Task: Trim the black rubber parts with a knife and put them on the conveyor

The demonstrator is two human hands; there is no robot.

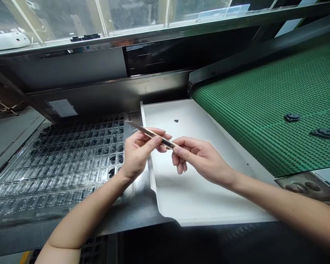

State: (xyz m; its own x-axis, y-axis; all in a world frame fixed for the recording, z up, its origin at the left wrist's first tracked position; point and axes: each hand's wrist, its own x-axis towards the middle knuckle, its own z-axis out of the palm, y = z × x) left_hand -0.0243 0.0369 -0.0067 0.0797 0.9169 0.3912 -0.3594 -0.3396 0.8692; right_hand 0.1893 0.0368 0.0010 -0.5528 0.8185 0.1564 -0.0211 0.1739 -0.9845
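Though in both hands [137, 154] [205, 157], tool [168, 143] unreadable

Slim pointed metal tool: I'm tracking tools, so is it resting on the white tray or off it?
Off: the left hand and right hand hold the slim pointed metal tool raised above the white tray.

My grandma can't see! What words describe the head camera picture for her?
A person's left hand and right hand hold a slim, pointed tool above the left edge of a white tray; a small dark piece lies in it. Clear compartmented trays with dark parts are on the left, a green belt with two black pieces on the right.
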